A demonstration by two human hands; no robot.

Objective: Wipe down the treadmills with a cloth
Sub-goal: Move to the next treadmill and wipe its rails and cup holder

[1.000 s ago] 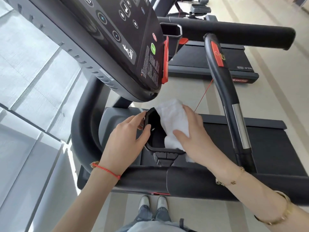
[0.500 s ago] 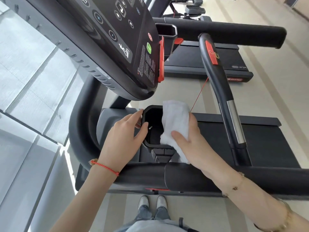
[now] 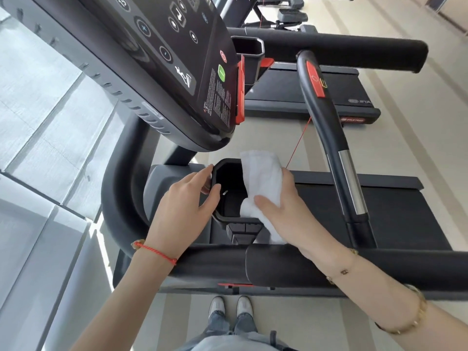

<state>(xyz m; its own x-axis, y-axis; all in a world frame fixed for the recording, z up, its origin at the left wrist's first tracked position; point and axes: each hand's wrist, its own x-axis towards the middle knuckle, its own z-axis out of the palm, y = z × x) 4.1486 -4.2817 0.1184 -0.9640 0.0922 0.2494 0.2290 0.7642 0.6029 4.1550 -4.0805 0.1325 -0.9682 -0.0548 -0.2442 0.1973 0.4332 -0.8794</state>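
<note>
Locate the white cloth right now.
Head view, centre: the white terry cloth is gripped by the right hand, draped over the right rim of the black plastic cup holder below the console.

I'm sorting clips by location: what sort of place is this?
Most likely a gym: the treadmill being wiped with a white cloth, a second treadmill beside it, and more exercise machines beyond.
</note>
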